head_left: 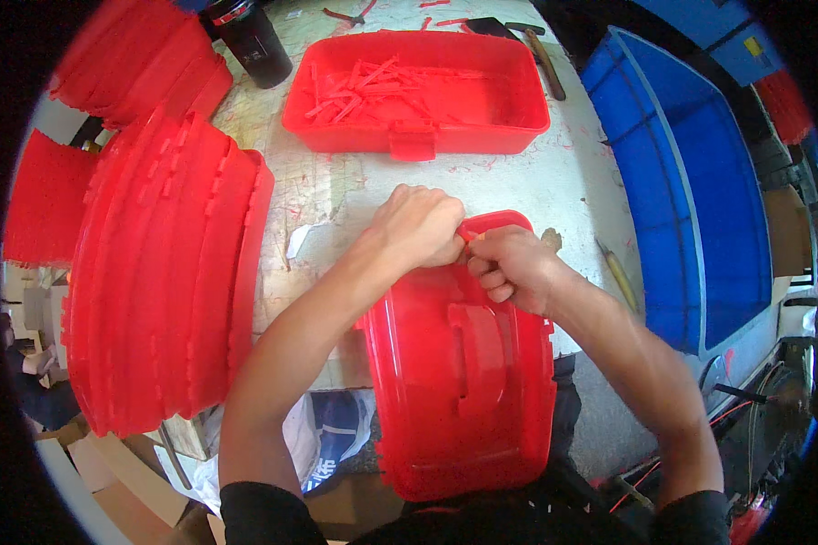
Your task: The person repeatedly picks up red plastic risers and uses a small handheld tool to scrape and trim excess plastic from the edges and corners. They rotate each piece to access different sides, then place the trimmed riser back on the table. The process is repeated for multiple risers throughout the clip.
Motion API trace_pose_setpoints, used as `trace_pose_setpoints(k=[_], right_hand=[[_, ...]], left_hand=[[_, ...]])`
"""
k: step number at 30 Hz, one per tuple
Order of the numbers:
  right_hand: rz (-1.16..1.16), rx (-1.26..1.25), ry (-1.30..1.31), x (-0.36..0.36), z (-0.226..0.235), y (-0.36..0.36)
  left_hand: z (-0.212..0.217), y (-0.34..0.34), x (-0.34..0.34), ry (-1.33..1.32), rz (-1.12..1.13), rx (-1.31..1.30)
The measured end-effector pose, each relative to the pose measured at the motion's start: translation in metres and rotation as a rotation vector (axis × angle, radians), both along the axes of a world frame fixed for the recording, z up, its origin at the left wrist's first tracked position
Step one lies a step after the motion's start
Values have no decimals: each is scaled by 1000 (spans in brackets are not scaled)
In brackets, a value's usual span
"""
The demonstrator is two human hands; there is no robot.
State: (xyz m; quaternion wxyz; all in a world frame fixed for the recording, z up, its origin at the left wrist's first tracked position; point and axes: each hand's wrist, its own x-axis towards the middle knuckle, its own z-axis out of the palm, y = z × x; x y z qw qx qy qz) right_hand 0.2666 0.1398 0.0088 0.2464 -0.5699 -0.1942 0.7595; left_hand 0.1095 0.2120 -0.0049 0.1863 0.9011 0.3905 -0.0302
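Observation:
A red plastic lid (409, 363) with a recessed middle lies lengthwise in front of me, its near end reaching past the table's near edge. At its far end my left hand (418, 225) is closed on the rim, fingers curled under and mostly hidden. Right beside it, my right hand (516, 265) is closed in a pinch over the same far rim. A small orange-red bit shows between the two hands; what the right fingers hold is too small to tell. Beyond them stands a red plastic box (413, 136) with thin red strips (364, 91) inside.
Nested red plastic parts (168, 272) are stacked at the left, near a black tumbler (250, 45). A blue crate (691, 200) stands at the right. A hammer (547, 68), pliers (350, 16) and a knife-like tool (618, 272) lie on the worktable (327, 195).

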Motion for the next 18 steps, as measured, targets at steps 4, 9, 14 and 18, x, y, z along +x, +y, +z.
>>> trace_pose_setpoints(k=[4, 9, 14, 18], right_hand=[[-117, -53, 67, 5, 1, -1], [-26, 7, -52, 6, 2, 10], [41, 37, -141, -4, -3, 20], [-21, 74, -60, -5, -5, 6]], left_hand=[[-1, -1, -3, -75, -45, 24], [-2, -2, -3, -70, -60, 25], [-3, 3, -4, -43, -82, 7], [-7, 5, -8, -12, -29, -43]])
